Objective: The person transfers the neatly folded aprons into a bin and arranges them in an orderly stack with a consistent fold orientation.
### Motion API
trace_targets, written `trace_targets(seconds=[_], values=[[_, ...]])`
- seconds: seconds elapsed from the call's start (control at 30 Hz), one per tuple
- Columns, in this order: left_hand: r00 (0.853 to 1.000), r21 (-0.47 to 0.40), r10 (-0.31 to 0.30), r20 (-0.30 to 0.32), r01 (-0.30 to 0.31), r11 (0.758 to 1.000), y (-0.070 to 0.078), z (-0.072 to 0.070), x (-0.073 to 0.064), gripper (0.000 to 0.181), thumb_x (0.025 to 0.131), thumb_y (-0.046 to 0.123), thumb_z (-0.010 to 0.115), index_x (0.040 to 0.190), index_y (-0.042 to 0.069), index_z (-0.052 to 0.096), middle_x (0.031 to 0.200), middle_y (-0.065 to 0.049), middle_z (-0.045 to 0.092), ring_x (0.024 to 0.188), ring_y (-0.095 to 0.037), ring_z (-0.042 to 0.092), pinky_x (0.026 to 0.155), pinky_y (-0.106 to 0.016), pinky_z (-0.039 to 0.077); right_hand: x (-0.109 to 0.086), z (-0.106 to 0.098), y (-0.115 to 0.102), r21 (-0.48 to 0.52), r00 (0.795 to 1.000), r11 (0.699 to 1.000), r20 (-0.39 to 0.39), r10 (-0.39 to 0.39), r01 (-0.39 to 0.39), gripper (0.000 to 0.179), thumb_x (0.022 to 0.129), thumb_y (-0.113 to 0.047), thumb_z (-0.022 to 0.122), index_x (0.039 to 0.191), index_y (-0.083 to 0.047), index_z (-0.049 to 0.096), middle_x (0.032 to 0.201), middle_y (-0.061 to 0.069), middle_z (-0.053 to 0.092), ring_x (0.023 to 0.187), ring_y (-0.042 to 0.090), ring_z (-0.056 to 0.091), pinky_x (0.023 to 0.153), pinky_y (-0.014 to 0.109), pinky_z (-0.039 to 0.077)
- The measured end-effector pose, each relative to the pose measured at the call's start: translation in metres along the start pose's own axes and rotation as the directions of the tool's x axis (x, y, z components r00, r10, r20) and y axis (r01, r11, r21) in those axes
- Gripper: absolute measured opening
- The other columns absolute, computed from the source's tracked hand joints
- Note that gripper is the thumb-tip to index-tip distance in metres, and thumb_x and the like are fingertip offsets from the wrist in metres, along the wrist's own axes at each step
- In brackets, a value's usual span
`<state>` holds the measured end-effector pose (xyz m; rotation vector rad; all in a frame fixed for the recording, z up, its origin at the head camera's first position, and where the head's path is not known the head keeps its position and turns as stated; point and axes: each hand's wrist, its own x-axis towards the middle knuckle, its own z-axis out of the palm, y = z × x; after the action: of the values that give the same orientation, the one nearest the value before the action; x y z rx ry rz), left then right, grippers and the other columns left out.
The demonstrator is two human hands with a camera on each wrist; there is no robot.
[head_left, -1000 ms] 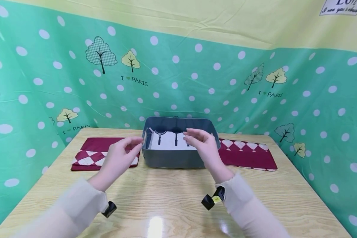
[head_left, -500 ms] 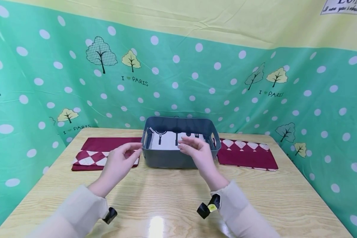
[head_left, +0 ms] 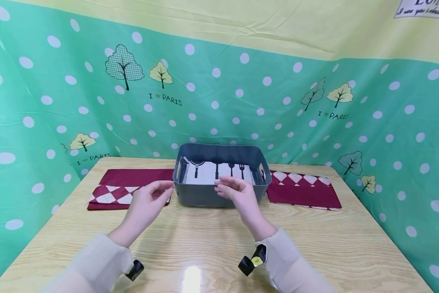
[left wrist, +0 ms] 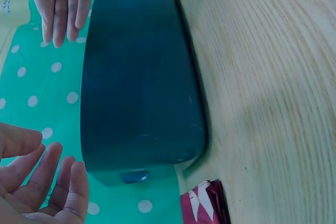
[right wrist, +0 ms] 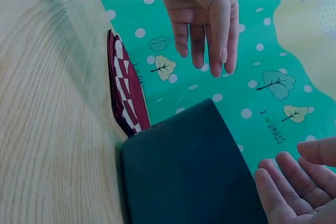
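A dark grey-blue plastic basket (head_left: 204,196) with side handle slots stands at the back middle of the table. Inside it lies a folded white cloth (head_left: 204,174) printed with black kitchen utensils. My left hand (head_left: 147,205), fingers loosely bent and nothing between them, hovers by the basket's front left corner; whether it touches the rim I cannot tell. In front of the basket's front wall my right hand (head_left: 239,199) hangs in the air, relaxed and holding nothing. Both wrist views show the hands apart from each other, with the basket (left wrist: 142,77) below them.
Left of the basket lies a folded maroon cloth (head_left: 131,177) with white diamonds. Another folded maroon cloth (head_left: 303,195) lies on the right. The wooden table (head_left: 204,244) ends at a green dotted curtain (head_left: 212,118) behind.
My right hand has moved left and down, from over the basket's right part to before its front wall. My left hand has dropped slightly. The basket and cloths have stayed put.
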<state>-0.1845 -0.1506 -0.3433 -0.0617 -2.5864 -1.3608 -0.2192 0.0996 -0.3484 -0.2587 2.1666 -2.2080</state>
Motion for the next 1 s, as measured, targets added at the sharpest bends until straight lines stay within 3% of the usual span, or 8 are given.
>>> trace_targets(seconds=[0.4, 0.57, 0.83, 0.93, 1.0], values=[[0.999, 0.037, -0.037, 0.009, 0.036, 0.999, -0.008, -0.001, -0.004, 0.033, 0.098, 0.02, 0.062, 0.129, 0.007, 0.065, 0.116, -0.013, 0.069, 0.103, -0.024, 0.061, 0.077, -0.018, 0.054, -0.003, 0.007, 0.014, 0.018, 0.998, 0.998, 0.01, 0.056, -0.056, 0.032, 0.094, -0.004, 0.064, 0.124, 0.004, 0.064, 0.117, 0.02, 0.071, 0.099, 0.024, 0.073, 0.09, 0.034, 0.058], [0.999, 0.022, -0.035, 0.009, 0.035, 0.999, -0.013, -0.001, -0.004, 0.034, 0.098, 0.019, 0.062, 0.13, 0.007, 0.064, 0.119, -0.014, 0.069, 0.107, -0.026, 0.062, 0.086, -0.029, 0.059, -0.004, 0.009, 0.019, 0.01, 0.997, 0.997, 0.006, 0.081, -0.081, 0.03, 0.095, -0.008, 0.064, 0.123, 0.002, 0.065, 0.118, 0.019, 0.07, 0.1, 0.023, 0.073, 0.091, 0.034, 0.057], [0.998, 0.036, -0.055, 0.023, 0.054, 0.998, -0.021, 0.0, -0.005, 0.035, 0.098, 0.023, 0.062, 0.131, 0.009, 0.064, 0.123, -0.014, 0.068, 0.112, -0.029, 0.062, 0.096, -0.044, 0.055, -0.007, 0.01, 0.025, 0.031, 0.994, 0.993, 0.004, 0.11, -0.11, 0.032, 0.096, -0.011, 0.064, 0.125, 0.003, 0.064, 0.12, 0.02, 0.07, 0.1, 0.024, 0.073, 0.092, 0.034, 0.057], [0.997, 0.042, -0.074, 0.032, 0.072, 0.996, -0.024, 0.001, -0.005, 0.036, 0.098, 0.025, 0.062, 0.131, 0.009, 0.063, 0.124, -0.014, 0.068, 0.114, -0.029, 0.061, 0.097, -0.043, 0.055, -0.007, 0.011, 0.028, 0.05, 0.993, 0.991, 0.012, 0.12, -0.121, 0.033, 0.095, -0.009, 0.064, 0.125, 0.004, 0.063, 0.12, 0.021, 0.069, 0.099, 0.023, 0.073, 0.091, 0.034, 0.058], [0.996, 0.044, -0.083, 0.033, 0.081, 0.996, -0.027, 0.001, -0.005, 0.036, 0.099, 0.026, 0.062, 0.131, 0.009, 0.063, 0.123, -0.013, 0.068, 0.113, -0.029, 0.062, 0.094, -0.037, 0.056, -0.008, 0.011, 0.03, 0.056, 0.992, 0.99, 0.016, 0.127, -0.127, 0.033, 0.095, -0.009, 0.064, 0.125, 0.004, 0.063, 0.12, 0.021, 0.069, 0.099, 0.023, 0.073, 0.091, 0.034, 0.058]])
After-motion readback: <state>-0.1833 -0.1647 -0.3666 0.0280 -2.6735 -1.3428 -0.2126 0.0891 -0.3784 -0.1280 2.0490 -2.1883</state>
